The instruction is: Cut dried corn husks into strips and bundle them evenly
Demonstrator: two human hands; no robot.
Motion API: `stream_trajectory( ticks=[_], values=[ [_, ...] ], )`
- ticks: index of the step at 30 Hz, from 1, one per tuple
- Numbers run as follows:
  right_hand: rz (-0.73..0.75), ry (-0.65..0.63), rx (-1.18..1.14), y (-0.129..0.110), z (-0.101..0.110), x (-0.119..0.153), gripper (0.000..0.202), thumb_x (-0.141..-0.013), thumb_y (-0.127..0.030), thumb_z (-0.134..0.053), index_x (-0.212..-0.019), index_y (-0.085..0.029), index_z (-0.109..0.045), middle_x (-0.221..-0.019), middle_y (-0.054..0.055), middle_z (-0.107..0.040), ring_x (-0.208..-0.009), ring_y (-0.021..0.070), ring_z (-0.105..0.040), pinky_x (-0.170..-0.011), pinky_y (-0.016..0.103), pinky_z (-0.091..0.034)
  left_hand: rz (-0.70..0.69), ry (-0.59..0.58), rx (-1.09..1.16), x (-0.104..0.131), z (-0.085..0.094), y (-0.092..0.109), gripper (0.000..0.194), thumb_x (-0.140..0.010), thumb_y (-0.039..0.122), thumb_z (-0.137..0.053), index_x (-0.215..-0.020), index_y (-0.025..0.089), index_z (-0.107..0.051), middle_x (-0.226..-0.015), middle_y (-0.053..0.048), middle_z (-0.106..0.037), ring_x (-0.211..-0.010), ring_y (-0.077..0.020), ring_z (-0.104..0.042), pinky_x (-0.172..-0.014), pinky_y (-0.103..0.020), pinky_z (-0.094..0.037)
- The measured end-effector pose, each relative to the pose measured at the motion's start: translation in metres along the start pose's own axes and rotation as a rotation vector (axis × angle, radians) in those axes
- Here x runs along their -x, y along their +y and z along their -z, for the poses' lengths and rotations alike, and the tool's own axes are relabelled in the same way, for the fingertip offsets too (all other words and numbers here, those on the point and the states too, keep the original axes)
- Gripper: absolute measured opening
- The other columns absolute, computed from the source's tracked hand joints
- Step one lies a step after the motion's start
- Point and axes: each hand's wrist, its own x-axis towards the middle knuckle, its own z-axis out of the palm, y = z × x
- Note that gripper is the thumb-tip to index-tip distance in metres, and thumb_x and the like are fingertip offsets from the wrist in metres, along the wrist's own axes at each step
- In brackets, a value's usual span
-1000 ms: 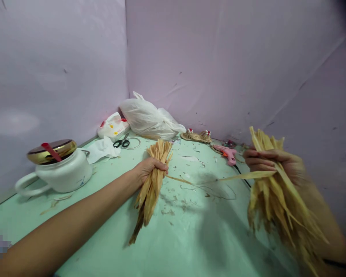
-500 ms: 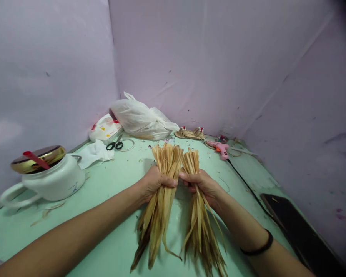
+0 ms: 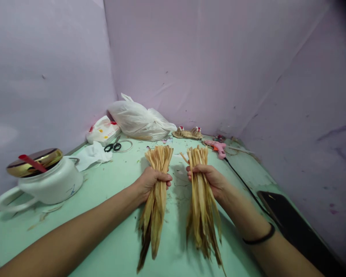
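My left hand (image 3: 154, 181) is closed round a bundle of dried corn husk strips (image 3: 155, 215), its pale cut ends up and its darker tips hanging down. A second bundle of dried husk strips (image 3: 200, 207) hangs in my right hand (image 3: 209, 179), with the thumb across its front. One short strip pokes out to the left from the top of that bundle. The two bundles are apart, held above the pale green table (image 3: 175, 238). Palms and some fingers are hidden behind the strips.
At left stands a white mug (image 3: 53, 186) with a gold lid (image 3: 47, 157). Farther back are tissues (image 3: 103, 130), black-handled scissors (image 3: 113, 146), a white plastic bag (image 3: 141, 121) and a woven straw piece (image 3: 187, 133). A pink glue gun (image 3: 219, 149) and a black phone (image 3: 294, 227) lie at right.
The hands have moved apart, leaving a gap between the bundles. The right bundle looks thicker and the left one thinner than before. The view has shifted slightly.
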Motion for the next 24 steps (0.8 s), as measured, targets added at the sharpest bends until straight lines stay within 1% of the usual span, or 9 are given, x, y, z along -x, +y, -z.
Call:
stream_trajectory(
  ticks=[2,6,9,11,13,15,19,22,24],
  values=[
    [-0.070,0.017,-0.032,0.005,-0.005,-0.001,0.010,-0.062,-0.005,-0.052,-0.063,-0.011,-0.059,-0.052,0.004,-0.062,-0.044,0.0111,-0.056,-0.046,0.021,-0.047,-0.007,-0.006,-0.006,-0.001,0.001,-0.002,0.016,-0.050,0.003,-0.065,-0.062,0.011,-0.058,-0.047,-0.002,-0.059,-0.039,-0.0109,-0.053,-0.037,-0.020,-0.042],
    [-0.096,-0.013,-0.058,0.016,-0.015,-0.003,0.010,-0.064,-0.007,-0.050,-0.067,-0.011,-0.058,-0.049,0.002,-0.058,-0.043,0.0112,-0.055,-0.043,0.020,-0.045,-0.024,-0.061,-0.033,0.003,-0.001,-0.003,0.012,-0.052,0.005,-0.066,-0.062,0.010,-0.060,-0.045,-0.002,-0.058,-0.038,-0.0105,-0.052,-0.039,-0.020,-0.042],
    [-0.136,-0.053,-0.148,0.019,-0.018,-0.004,0.017,-0.060,-0.007,-0.048,-0.074,-0.010,-0.059,-0.047,0.000,-0.052,-0.039,0.0091,-0.049,-0.038,0.018,-0.040,-0.040,-0.113,-0.035,0.007,-0.004,-0.002,0.012,-0.053,0.007,-0.067,-0.063,0.010,-0.061,-0.048,-0.002,-0.059,-0.041,-0.0104,-0.054,-0.041,-0.020,-0.043],
    [-0.142,-0.085,-0.189,0.018,-0.018,-0.003,0.015,-0.060,-0.008,-0.049,-0.072,-0.010,-0.058,-0.045,-0.002,-0.047,-0.036,0.0070,-0.043,-0.036,0.016,-0.037,-0.034,-0.121,-0.038,0.008,-0.005,-0.002,0.010,-0.054,0.008,-0.068,-0.063,0.009,-0.062,-0.051,-0.003,-0.061,-0.043,-0.0109,-0.056,-0.043,-0.020,-0.045],
    [-0.109,-0.083,-0.203,0.017,-0.019,-0.001,0.003,-0.064,-0.013,-0.053,-0.066,-0.011,-0.056,-0.044,-0.003,-0.044,-0.035,0.0047,-0.038,-0.036,0.015,-0.035,-0.012,-0.105,-0.040,0.008,-0.005,-0.002,0.009,-0.056,0.011,-0.069,-0.061,0.009,-0.062,-0.053,-0.004,-0.062,-0.045,-0.0117,-0.057,-0.045,-0.021,-0.046],
    [-0.050,-0.061,-0.167,0.018,-0.022,0.002,0.011,-0.066,-0.019,-0.061,-0.061,-0.013,-0.054,-0.044,-0.004,-0.043,-0.036,0.0035,-0.036,-0.036,0.014,-0.034,0.001,-0.097,-0.037,0.008,-0.005,-0.002,0.011,-0.056,0.014,-0.070,-0.062,0.008,-0.063,-0.055,-0.005,-0.063,-0.046,-0.0128,-0.058,-0.046,-0.023,-0.047],
    [0.099,-0.005,-0.004,0.027,-0.031,0.006,0.022,-0.055,-0.020,-0.074,-0.058,-0.015,-0.053,-0.040,-0.006,-0.044,-0.037,0.0056,-0.040,-0.038,0.018,-0.035,-0.092,-0.211,0.005,0.009,-0.005,-0.005,0.029,-0.053,0.012,-0.073,-0.081,0.009,-0.067,-0.068,-0.007,-0.069,-0.057,-0.0159,-0.062,-0.057,-0.027,-0.050],
    [0.164,0.036,0.087,0.031,-0.037,0.008,0.023,-0.049,-0.017,-0.075,-0.061,-0.015,-0.055,-0.043,-0.005,-0.049,-0.038,0.0070,-0.043,-0.041,0.020,-0.037,-0.136,-0.295,0.005,0.012,-0.007,-0.007,0.040,-0.050,0.006,-0.073,-0.088,0.009,-0.066,-0.077,-0.009,-0.070,-0.069,-0.0206,-0.065,-0.069,-0.032,-0.051],
    [0.169,0.063,0.129,0.030,-0.037,0.009,0.020,-0.049,-0.014,-0.072,-0.059,-0.015,-0.054,-0.041,-0.005,-0.048,-0.038,0.0073,-0.043,-0.041,0.021,-0.036,-0.128,-0.304,0.020,0.013,-0.007,-0.007,0.043,-0.049,0.005,-0.072,-0.092,0.008,-0.066,-0.080,-0.011,-0.071,-0.074,-0.0236,-0.065,-0.074,-0.037,-0.050]
  ],
)
